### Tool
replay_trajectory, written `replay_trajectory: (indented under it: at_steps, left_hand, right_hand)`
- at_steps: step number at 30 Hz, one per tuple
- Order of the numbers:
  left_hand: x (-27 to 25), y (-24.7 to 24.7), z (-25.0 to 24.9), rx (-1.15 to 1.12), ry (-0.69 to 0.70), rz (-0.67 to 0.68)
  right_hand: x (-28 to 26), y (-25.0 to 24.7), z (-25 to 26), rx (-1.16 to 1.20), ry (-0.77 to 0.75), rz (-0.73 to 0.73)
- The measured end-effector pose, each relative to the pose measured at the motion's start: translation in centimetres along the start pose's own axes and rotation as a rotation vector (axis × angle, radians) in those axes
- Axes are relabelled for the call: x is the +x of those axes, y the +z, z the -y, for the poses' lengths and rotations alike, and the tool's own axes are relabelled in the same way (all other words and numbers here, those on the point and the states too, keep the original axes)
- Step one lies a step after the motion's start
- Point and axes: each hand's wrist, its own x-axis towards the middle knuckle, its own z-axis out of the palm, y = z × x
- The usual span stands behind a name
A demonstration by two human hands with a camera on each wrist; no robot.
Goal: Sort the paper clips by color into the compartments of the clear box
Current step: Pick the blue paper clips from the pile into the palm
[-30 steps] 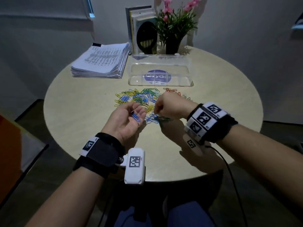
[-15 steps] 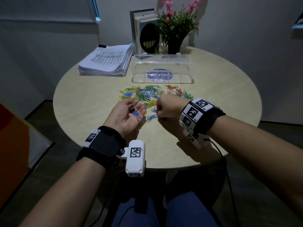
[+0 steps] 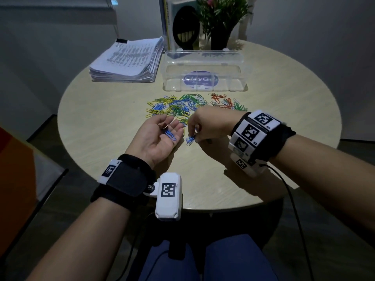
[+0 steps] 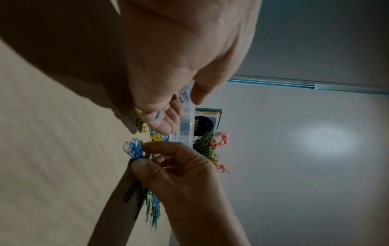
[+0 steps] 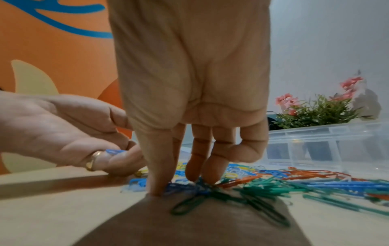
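Mixed colored paper clips (image 3: 178,104) lie in a loose pile on the round table, in front of the clear box (image 3: 205,74), which is also seen in the right wrist view (image 5: 315,143). My left hand (image 3: 170,123) is held palm up just above the table, with a few blue clips (image 3: 170,135) lying in its loosely cupped palm. Right beside it, my right hand (image 3: 192,136) reaches down, its thumb and fingertips pinching a small bunch of blue clips (image 4: 133,149) on the tabletop. The right wrist view shows that thumb (image 5: 156,186) touching the table among blue and green clips (image 5: 263,188).
A stack of printed papers (image 3: 127,59) lies at the back left. Books and a potted plant with pink flowers (image 3: 221,19) stand behind the box. Orange clips (image 3: 219,97) lie at the right of the pile. The near table edge (image 3: 203,207) is below my wrists.
My right hand has lowered its fingertips onto the blue bunch beside my left palm and pinched it. The left hand has stayed palm up with its clips. The head view shifted slightly.
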Motion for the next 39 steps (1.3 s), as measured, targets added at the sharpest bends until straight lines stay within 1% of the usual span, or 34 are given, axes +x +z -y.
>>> replay_trajectory:
  at_steps: [4, 7, 11, 15, 17, 20, 22, 24, 27, 30, 33, 39]
  left_hand:
    - [-0.1, -0.4, -0.2, -0.002, 0.000, 0.008]
    - [-0.3, -0.7, -0.5, 0.004, 0.006, 0.000]
    - [-0.5, -0.6, -0.6, 0.002, -0.011, 0.030]
    - [0.0, -0.1, -0.7, -0.072, -0.042, 0.085]
    - [0.2, 0.4, -0.8, -0.109, -0.065, 0.129]
    - [0.7, 0.8, -0.9, -0.167, -0.057, 0.164]
    - [0.9, 0.8, -0.9, -0.182, -0.042, 0.141]
    - [1.1, 0.4, -1.1, -0.188, -0.037, 0.117]
    - [1.5, -0.1, -1.4, -0.145, -0.040, 0.076]
    - [2.1, -0.4, -1.5, -0.115, -0.039, 0.023]
    - [2.6, -0.5, -1.3, -0.116, -0.035, 0.022]
    - [2.9, 0.2, -1.0, -0.116, -0.010, 0.085]
  right_hand:
    - [0.4, -0.2, 0.5, -0.068, 0.020, 0.073]
    - [0.3, -0.9, 0.5, -0.033, 0.043, 0.087]
    - [0.1, -2.4, 0.2, 0.145, 0.041, 0.007]
    - [0.7, -3.5, 0.3, 0.404, 0.015, -0.013]
    - [0.8, -3.9, 0.6, 0.500, -0.007, -0.027]
    - [1.0, -4.2, 1.2, 0.604, -0.030, -0.071]
    - [1.3, -4.6, 0.6, 0.578, -0.011, -0.120]
    - [1.8, -4.9, -0.4, 0.467, 0.033, -0.132]
    - [2.2, -4.1, -1.0, 0.188, 0.054, -0.024]
    - [2.5, -2.5, -1.0, 0.031, 0.043, 0.072]
    - [2.6, -1.8, -1.1, -0.033, 0.041, 0.078]
    - [3.2, -1.8, -1.1, -0.094, 0.028, 0.097]
